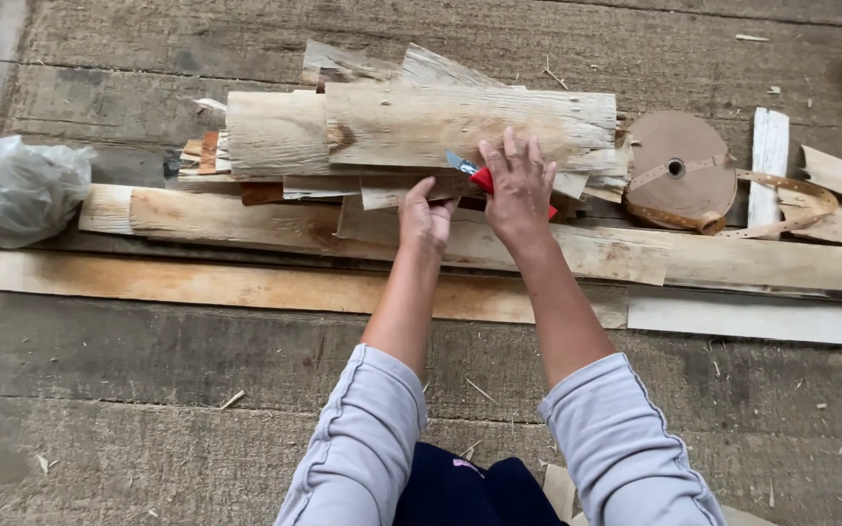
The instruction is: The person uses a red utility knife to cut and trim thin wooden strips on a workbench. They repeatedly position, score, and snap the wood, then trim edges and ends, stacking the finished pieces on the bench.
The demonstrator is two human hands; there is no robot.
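Observation:
A pile of thin wood sheets [421, 127] lies on the concrete floor in front of me. My right hand [518, 190] rests palm down on the pile's near edge, over a red-handled cutting tool [482, 178] whose metal blade [460, 163] sticks out to the left. My left hand [426, 216] sits just left of it, fingers curled at the edge of the sheets, thumb toward the tool. Whether either hand truly grips the tool is hidden by the fingers.
Long wooden boards [246, 284] lie across the floor under and before the pile. A roll of brown strap [679, 170] with a loose end sits to the right, beside pale wood offcuts [770, 161]. A crumpled clear plastic bag [17, 190] lies far left.

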